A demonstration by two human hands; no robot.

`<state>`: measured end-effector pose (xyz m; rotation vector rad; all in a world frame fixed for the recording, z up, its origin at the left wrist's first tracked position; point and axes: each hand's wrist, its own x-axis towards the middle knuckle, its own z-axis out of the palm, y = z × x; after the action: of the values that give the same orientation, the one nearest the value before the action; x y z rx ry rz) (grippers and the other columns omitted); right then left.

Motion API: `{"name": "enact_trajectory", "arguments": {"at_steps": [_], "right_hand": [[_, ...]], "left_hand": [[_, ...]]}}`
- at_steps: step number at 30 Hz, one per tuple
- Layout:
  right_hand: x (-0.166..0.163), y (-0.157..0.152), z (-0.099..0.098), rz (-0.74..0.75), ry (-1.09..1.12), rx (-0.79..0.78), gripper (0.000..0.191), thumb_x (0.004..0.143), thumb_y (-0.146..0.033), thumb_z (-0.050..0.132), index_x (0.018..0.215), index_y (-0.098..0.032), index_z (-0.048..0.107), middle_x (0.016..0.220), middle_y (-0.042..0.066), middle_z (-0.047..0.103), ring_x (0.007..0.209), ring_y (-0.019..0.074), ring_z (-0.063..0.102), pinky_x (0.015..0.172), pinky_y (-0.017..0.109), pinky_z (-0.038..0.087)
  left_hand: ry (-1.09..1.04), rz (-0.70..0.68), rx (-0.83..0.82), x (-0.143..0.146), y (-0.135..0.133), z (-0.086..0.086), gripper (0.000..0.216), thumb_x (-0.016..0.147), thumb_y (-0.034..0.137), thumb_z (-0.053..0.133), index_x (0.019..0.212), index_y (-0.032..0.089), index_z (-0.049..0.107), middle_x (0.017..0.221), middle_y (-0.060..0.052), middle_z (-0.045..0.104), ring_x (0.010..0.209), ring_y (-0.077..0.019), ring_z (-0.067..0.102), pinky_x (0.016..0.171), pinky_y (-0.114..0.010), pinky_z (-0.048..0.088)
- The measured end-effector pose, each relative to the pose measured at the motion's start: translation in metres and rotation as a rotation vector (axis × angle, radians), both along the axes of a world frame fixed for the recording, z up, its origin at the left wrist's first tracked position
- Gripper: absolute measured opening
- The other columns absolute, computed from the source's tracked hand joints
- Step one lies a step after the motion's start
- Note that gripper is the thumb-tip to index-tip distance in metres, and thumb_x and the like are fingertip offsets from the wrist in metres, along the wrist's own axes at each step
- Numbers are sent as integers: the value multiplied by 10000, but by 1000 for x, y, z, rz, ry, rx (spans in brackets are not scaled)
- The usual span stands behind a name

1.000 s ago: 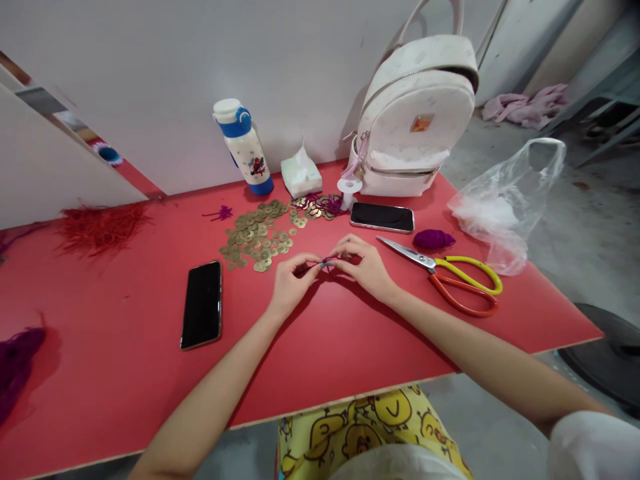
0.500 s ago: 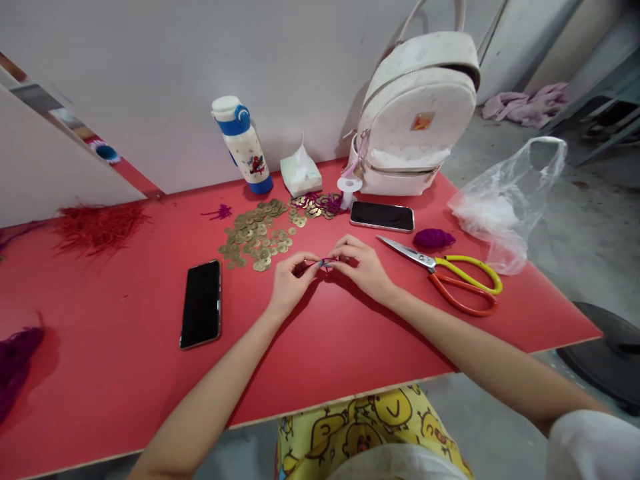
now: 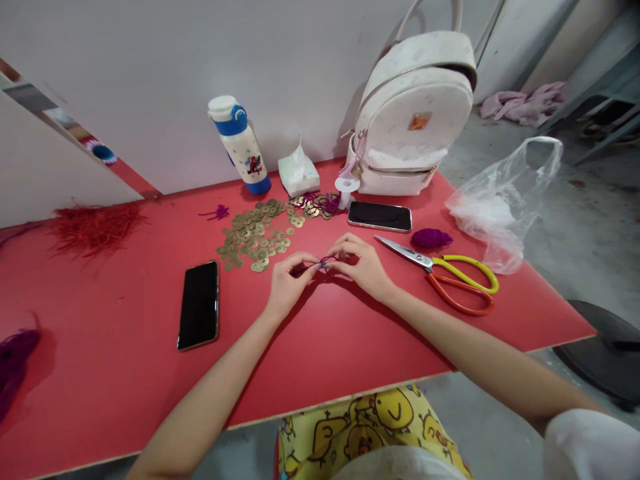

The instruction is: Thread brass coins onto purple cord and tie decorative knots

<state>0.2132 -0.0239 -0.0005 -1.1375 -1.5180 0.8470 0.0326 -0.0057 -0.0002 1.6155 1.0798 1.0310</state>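
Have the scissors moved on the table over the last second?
No. The scissors lie just right of the right hand, blade tip under the phone, as before. The slight shift in the picture is shared by everything: the camera moved.

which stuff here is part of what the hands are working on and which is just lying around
In use: left hand, right hand, purple thread pinched between them; coins and scissors likely.

Lying about: two phones, bottle, backpack, tissues, plastic bag.

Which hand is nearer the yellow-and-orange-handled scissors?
Right. The right hand lies just left of the scissors, close to the blade tips; the left hand is farther left, beyond the right hand.
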Motion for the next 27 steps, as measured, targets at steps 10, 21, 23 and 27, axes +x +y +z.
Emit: {"name": "enact_trajectory", "arguments": {"at_steps": [10, 21, 23, 27], "right_hand": [[0, -1, 0, 44, 19, -43, 48, 785, -251, 738, 807, -209, 746, 813, 17, 581, 710, 139, 568, 649, 285, 461], [11, 8, 1, 223, -9, -170, 66, 739, -214, 744, 786, -175, 722, 829, 9, 576, 725, 130, 572, 691, 274, 477], [12, 9, 0, 221, 20, -197, 80, 731, -227, 748, 779, -175, 710, 840, 8, 564, 717, 127, 566, 651, 262, 479], [13, 10, -4, 247, 133, -267, 119, 751, -273, 731, 780, -174, 673, 863, 2, 542, 691, 118, 589, 589, 244, 489]], "left_hand": [[-30, 12, -28, -1, 0, -1, 83, 737, 259, 710, 716, 179, 710, 747, -28, 700, 571, -110, 580, 509, -211, 446], [-2, -29, -43, -2, 2, 0, 72, 687, 243, 730, 691, 171, 733, 731, -38, 716, 568, -118, 589, 514, -212, 456], [-4, -34, -58, -2, 3, 0, 99, 679, 270, 738, 695, 172, 737, 726, -41, 717, 551, -119, 584, 505, -218, 459], [4, -20, -41, -1, 4, 1, 115, 680, 284, 747, 727, 180, 750, 772, -55, 736, 622, -147, 630, 539, -229, 486]]}}
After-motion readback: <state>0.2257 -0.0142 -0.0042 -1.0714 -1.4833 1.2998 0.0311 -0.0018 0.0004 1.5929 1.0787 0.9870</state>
